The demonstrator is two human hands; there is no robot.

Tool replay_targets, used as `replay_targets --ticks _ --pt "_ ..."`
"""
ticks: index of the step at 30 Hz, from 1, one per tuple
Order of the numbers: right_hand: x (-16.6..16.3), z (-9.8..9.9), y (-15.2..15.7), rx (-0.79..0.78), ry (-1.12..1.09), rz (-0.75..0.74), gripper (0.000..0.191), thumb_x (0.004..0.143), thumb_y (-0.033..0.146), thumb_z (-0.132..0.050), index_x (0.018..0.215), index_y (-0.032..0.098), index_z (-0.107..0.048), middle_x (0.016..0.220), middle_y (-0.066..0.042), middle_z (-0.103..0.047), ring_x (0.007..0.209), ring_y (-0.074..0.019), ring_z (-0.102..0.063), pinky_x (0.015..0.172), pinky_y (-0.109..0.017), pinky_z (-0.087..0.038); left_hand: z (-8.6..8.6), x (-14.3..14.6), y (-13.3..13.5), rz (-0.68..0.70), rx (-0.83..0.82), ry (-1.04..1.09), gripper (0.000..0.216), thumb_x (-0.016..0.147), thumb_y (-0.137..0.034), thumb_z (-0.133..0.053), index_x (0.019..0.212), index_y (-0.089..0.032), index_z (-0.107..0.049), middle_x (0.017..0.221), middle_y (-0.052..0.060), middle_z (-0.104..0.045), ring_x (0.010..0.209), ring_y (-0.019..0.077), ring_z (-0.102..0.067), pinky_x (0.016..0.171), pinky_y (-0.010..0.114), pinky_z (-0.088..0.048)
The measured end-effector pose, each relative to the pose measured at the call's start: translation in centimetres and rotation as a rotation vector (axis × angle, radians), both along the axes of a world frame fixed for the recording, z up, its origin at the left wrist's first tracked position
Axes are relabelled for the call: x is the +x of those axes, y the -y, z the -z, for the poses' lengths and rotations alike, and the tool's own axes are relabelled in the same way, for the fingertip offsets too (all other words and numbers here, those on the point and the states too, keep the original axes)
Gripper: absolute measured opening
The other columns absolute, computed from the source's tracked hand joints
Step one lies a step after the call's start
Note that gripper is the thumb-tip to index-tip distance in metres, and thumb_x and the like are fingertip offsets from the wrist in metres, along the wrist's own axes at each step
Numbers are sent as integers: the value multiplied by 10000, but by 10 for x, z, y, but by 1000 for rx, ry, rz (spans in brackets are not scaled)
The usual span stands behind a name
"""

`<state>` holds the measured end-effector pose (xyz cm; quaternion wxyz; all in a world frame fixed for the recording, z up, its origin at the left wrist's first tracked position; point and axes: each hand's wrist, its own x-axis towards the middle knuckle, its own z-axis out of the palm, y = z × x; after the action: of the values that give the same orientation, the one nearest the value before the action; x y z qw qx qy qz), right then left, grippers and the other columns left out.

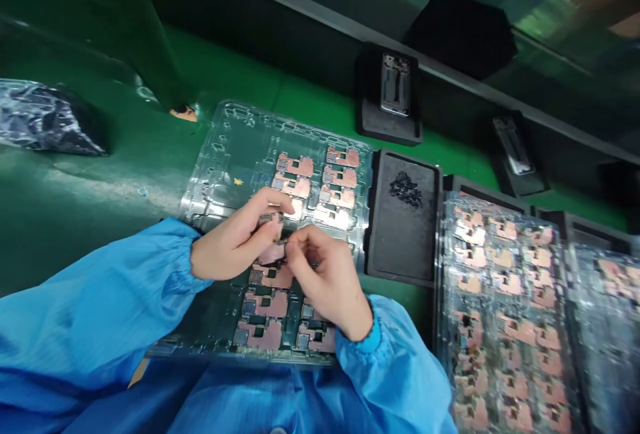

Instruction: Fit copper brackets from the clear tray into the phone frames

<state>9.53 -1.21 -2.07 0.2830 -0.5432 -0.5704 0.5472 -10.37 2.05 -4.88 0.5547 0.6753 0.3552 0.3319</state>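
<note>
My left hand (230, 242) is closed on a small copper-coloured circuit board (273, 253), pinched between thumb and fingers above the clear plastic tray (227, 147). Right beside it, my right hand (327, 277) has its thumb and forefinger pressed together at the board's edge. Whatever lies between those fingertips is too small to make out. Rows of similar circuit boards (336, 195) lie in the tray behind my hands, and more boards (265, 302) rest in front, partly covered by my right hand.
A black tray (403, 247) with a pile of small dark pieces (405, 189) stands to the right. Beyond it are more board-filled clear trays (443, 327). Phone frames (395, 84) sit in black holders at the back. A shiny bag (45, 117) lies far left.
</note>
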Motion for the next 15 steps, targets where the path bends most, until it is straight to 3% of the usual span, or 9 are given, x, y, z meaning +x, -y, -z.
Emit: replay_targets --ticks 2,4,7,10,12,15 --pt "-2 0 1 10 -62 61 165 959 327 -622 842 211 -614 677 32 -598 607 -119 -576 555 -240 -452 -3 0 0 -48 48 -39 207 1077 -239 -397 1270 -248 -470 819 -13 -512 639 114 -496 591 214 -462" --pt "-1 3 -1 -107 -253 79 232 937 427 -666 858 215 -616 691 32 -606 605 -123 -597 559 -241 -483 -6 -1 1 -93 92 -92 226 1072 -236 -410 1278 -273 -494 880 -1 -559 693 121 -547 645 208 -497" --pt "3 10 -6 -363 -523 5 397 844 588 -748 858 219 -601 661 35 -629 545 -116 -597 533 -237 -506 -8 -4 4 -106 138 -153 217 1063 -266 -429 1244 -317 -536 991 6 -615 790 137 -612 715 203 -534" --pt "5 9 -9 -451 -615 -77 459 787 625 -789 843 217 -586 633 43 -636 512 -102 -575 531 -230 -501 -10 -6 11 -95 116 -159 171 1052 -313 -450 1178 -333 -564 982 3 -642 836 157 -654 716 211 -557" --pt "12 2 -10 -366 -575 -119 421 839 618 -737 872 222 -595 663 40 -639 538 -112 -585 554 -248 -516 -14 -5 10 -106 42 -149 155 1037 -364 -485 1163 -322 -565 958 7 -670 820 175 -680 698 239 -576" --pt "46 -14 -13 24 -194 18 269 939 491 -658 1008 231 -640 817 1 -690 693 -152 -651 647 -286 -542 -26 3 -13 -178 -88 -157 211 974 -440 -587 1113 -281 -577 922 19 -723 818 214 -716 738 304 -601"
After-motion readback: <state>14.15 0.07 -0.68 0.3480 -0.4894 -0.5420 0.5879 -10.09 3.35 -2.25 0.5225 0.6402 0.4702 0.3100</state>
